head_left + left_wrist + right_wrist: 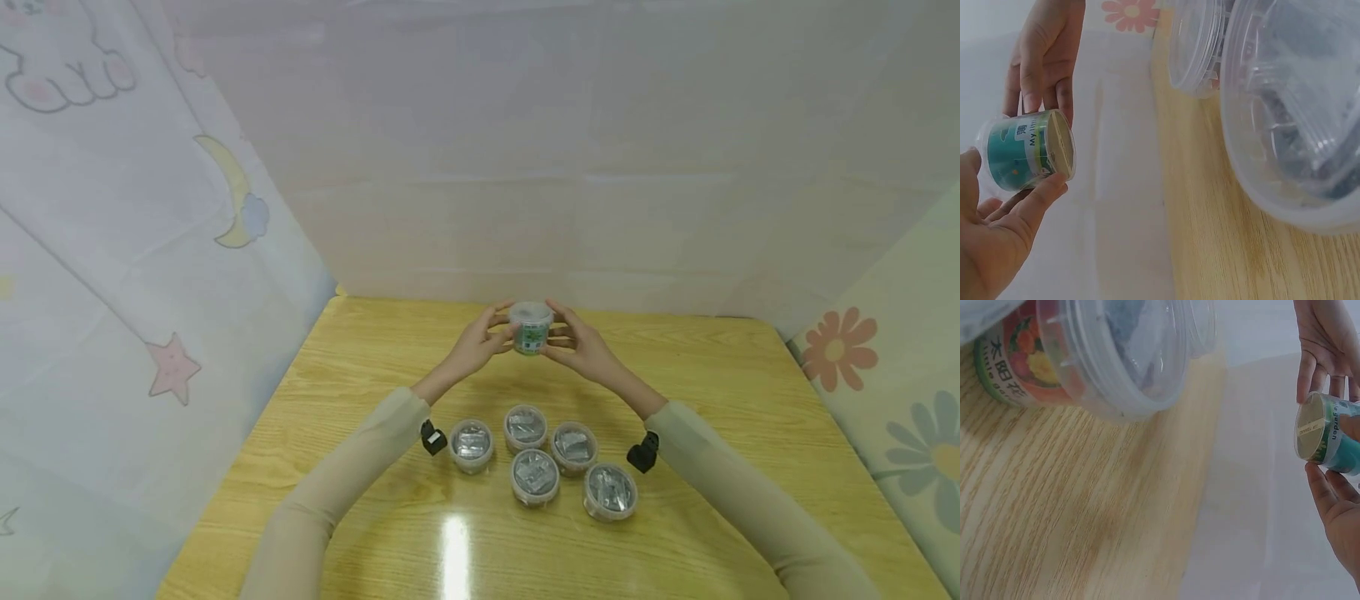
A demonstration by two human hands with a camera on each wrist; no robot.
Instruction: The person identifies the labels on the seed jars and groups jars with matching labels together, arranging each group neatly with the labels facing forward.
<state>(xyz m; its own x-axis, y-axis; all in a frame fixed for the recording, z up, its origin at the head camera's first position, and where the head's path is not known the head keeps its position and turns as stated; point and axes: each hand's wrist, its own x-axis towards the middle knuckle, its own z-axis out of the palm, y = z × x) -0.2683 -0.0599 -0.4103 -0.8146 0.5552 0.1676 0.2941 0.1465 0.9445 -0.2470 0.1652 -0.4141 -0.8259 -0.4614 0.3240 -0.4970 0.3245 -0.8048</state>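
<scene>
Above the far part of the table, a small clear plastic tub [531, 330] with a green-teal printed label is held between both hands. The left hand [480, 340] grips its left side, with fingers and thumb around the wall, as the left wrist view also shows. On the opposite side the right hand [587, 346] holds the tub, index finger near the lid and thumb low near the base. The tub's beige bottom shows in both wrist views, with label lettering "My little garden" partly covered by fingers.
Several similar lidded tubs stand nearer the body, including a leftmost tub [471, 444] and a front right tub [610, 492]; silvery packets show through their lids. One tub [1038, 362] has an orange flower label. The wooden table [360, 533] ends at a pale curtain [465, 208].
</scene>
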